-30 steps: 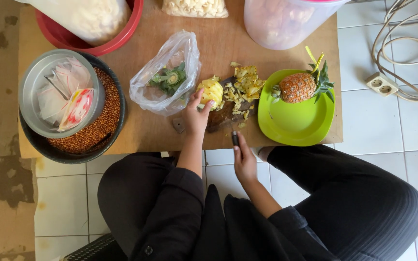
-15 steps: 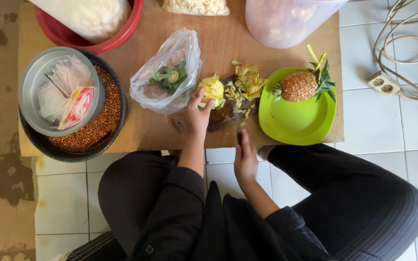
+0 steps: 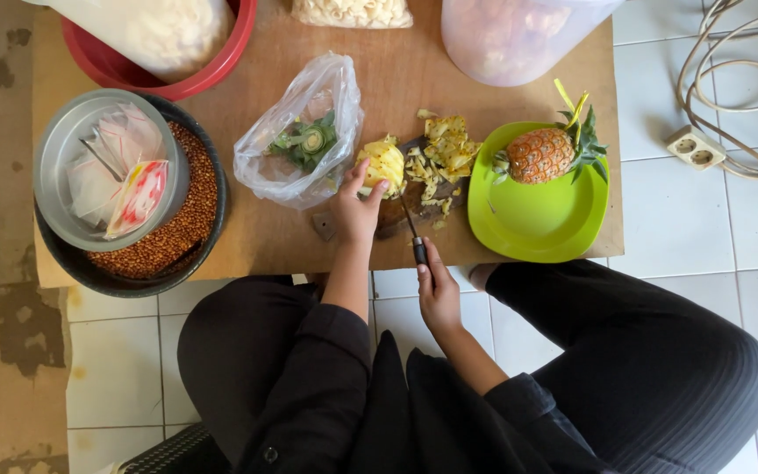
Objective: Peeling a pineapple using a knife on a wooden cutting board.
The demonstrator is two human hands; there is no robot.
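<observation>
The left hand (image 3: 357, 211) was closed around a peeled yellow pineapple piece (image 3: 382, 163), fingers pressing it down onto a dark cutting board (image 3: 392, 218) near the middle of the brown table (image 3: 247, 246). The right hand (image 3: 437, 294) sat at about five o'clock from that fruit, clamped on the dark handle of a knife (image 3: 412, 235) whose thin blade pointed up toward twelve, its tip close to the left thumb. A heap of pineapple scraps (image 3: 440, 156) lay just at three o'clock of the held piece, and beyond it a green plate (image 3: 537, 219) carried a small whole pineapple (image 3: 544, 154) with its leafy crown. At nine o'clock from the fruit a clear plastic bag (image 3: 296, 132) held green crown trimmings. Judging from this, the chief risk was the blade sliding off wet, slippery flesh toward the gripping fingers, since they stood so near its path. The board also lay close to the table's near edge, so a hard push could plausibly shift it toward the lap.
</observation>
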